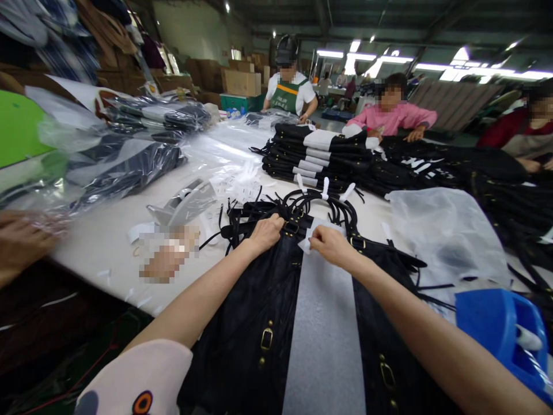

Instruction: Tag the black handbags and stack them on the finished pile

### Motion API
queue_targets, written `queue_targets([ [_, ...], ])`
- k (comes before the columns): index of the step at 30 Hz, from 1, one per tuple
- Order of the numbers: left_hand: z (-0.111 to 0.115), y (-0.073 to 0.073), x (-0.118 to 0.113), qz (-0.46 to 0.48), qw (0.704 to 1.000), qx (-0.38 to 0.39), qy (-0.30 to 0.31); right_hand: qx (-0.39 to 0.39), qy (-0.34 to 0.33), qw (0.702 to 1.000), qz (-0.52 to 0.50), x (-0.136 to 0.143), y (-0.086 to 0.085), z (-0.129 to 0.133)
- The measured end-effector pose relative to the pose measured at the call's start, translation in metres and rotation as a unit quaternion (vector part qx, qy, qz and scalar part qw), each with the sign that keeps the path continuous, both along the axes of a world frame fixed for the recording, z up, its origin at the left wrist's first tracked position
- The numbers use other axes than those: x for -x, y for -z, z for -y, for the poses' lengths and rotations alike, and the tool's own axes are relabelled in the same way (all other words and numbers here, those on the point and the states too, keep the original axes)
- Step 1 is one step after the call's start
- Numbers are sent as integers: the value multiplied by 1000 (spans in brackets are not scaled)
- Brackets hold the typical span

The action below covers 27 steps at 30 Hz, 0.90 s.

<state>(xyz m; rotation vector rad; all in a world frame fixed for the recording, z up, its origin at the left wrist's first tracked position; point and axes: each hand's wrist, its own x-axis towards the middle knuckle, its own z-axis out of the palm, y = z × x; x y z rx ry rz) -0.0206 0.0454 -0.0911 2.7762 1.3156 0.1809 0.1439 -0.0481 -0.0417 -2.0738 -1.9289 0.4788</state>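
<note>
A white worktop spreads between the person and three co-workers beyond its far edge, one in a green apron. A black buckled piece lies at the middle of the near edge, its straps pointing toward the far edge and its lower end out of view. Clear-bagged dark goods cover the far left corner, while a black heap spreads along the right edge. Between them, toward the far edge, stands a neat stack of folded black pieces with pale bands. A translucent bag and a blue container sit toward the near right corner. A pale strip runs down the buckled piece; the right hand pinches its upper corner. The left hand, just beside but apart from it, rests curled by the top buckle; whether it grips cannot be told. A grey dispenser lies left of the straps, and small white hooks cap the strap loops.
</note>
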Motion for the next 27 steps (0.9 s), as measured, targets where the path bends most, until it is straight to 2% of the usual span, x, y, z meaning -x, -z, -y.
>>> queue_targets([
  [2, 0, 1, 0, 12, 1000, 6, -4, 3, 5, 997, -77, -3, -11, -5],
  [4, 0, 1, 0, 19, 1000, 11, -7, 25, 30, 981, -188, -2, -14, -9],
  [6, 1, -1, 1, 19, 1000, 20, -8, 63, 63, 945, -315, 0, -9, -9],
  [8, 1, -2, 2, 14, 999, 32, -8, 106, 76, 892, -433, 1, 2, -6],
  [10, 2, -3, 2, 10, 999, 38, -8, 133, 62, 850, -506, 0, 14, -1],
  [11, 2, -3, 3, 12, 999, 35, -9, 134, 55, 842, -520, -1, 20, 2],
  [13, 4, -3, 3, 18, 999, 27, -11, 113, 57, 849, -513, -2, 28, 6],
  [16, 6, -2, 3, 23, 999, 26, -19, 72, 77, 882, -460, 0, 33, 8],
  [18, 7, -2, 3, 20, 999, 30, -23, 71, 69, 899, -426, 3, 34, 8],
  [22, 7, 0, 3, 14, 999, 24, -19, 83, 9, 930, -357, 8, 37, 8],
  [27, 6, 5, 3, 8, 1000, 8, -9, 36, -62, 972, -225, 11, 53, 11],
])
